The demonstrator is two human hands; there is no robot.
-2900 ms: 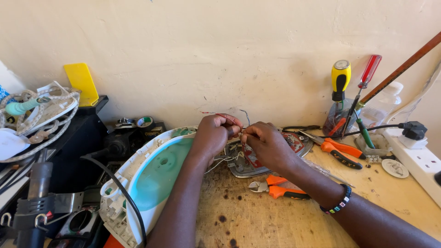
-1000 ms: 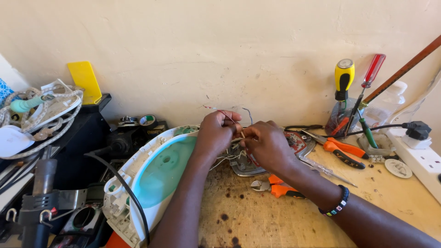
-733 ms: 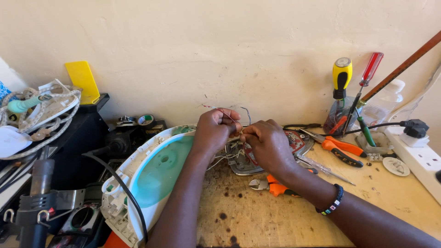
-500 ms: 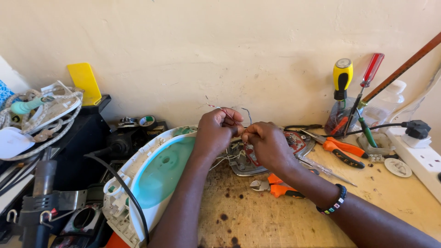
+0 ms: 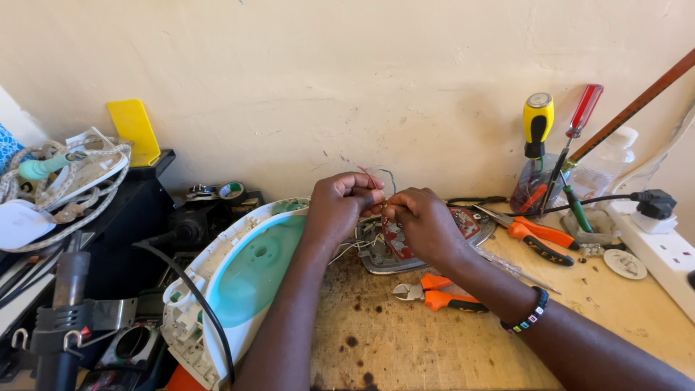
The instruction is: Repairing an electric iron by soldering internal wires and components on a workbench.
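I've got both hands up over the middle of the bench, close to the wall. My left hand (image 5: 340,206) and right hand (image 5: 423,221) meet knuckle to knuckle, fingertips of each pressed together on the thin wires (image 5: 373,181): red and dark strands poke up just above the pinch, w/ more pale strands trailing below the left hand. Can't tell exactly which strand each hand has. Directly under the hands lies the iron soleplate (image 5: 405,250), metal w/ a red part on top, flat on the wooden worktop (image 5: 405,340). The white and teal iron housing (image 5: 239,279) lies tilted just left of it, under my left forearm, w/ a black cord (image 5: 195,297) crossing it. Orange-handled cutters (image 5: 434,293) lie near my right wrist, beaded bracelet (image 5: 527,318) on that wrist. Orange-handled pliers (image 5: 532,235) sit right of the soleplate. By the wall a jar holds a yellow screwdriver (image 5: 537,127) and a red screwdriver (image 5: 583,112). White power strip (image 5: 662,250) at far right w/ a black plug in it.
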